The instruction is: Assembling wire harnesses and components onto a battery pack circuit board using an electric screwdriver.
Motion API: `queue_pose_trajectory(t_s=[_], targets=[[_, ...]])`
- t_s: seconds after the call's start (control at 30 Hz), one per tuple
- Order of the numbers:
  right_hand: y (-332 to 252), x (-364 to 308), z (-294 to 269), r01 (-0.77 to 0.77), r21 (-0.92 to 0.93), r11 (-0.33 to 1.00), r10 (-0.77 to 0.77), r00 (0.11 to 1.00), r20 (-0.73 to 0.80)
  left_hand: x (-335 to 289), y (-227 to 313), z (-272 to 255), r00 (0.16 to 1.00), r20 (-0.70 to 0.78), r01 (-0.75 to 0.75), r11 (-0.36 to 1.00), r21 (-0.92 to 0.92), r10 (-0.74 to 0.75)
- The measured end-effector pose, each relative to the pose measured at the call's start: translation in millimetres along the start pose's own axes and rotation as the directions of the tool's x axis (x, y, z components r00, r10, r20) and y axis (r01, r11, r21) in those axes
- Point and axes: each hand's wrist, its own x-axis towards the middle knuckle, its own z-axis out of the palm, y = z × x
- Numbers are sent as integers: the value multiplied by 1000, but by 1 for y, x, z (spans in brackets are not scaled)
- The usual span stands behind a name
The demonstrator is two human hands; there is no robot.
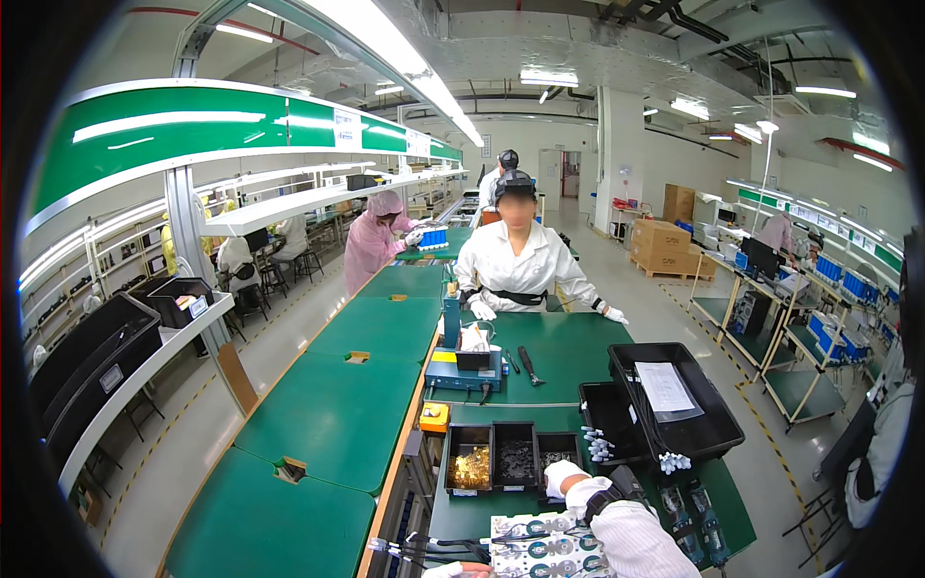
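My right hand (562,476), in a white glove, dips into the rightmost of three black bins (559,443). Its fingers look bunched; what they pinch is hidden. Beside it, the middle bin (514,457) holds small dark parts and the left bin (469,467) brass-coloured ones. Closer to me lies a white plate-like fixture (540,544) with round teal-ringed parts and dark wires. At the lower edge my left hand (458,571) shows only in part by the fixture's left side, near black cables (434,547) with pale ends. Its grip cannot be made out.
Black trays (708,424), one with a paper sheet, stand at the right above two teal power tools (696,525). Beyond the bins are a blue box-shaped device (462,374) and a black-handled tool (529,366). A person in white (520,255) faces me across the green bench.
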Motion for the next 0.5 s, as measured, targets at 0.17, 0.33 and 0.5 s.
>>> queue_pose_trajectory(t_s=[0.17, 0.33, 0.5], targets=[[-7, -10, -15, -25, 97, 995, 37, 993, -115, 2, 0, 3, 1000, 6, 20, 1000, -4, -20], [-12, -19, -25, -128, 208, 970, 147, 986, -76, 2, 2, 0, 999, 33, -4, 1000, -11, 4], [-12, -24, -29, -224, 242, 944, 248, 966, -75, 3, -9, 0, 999, 30, 28, 993, -112, -25]])
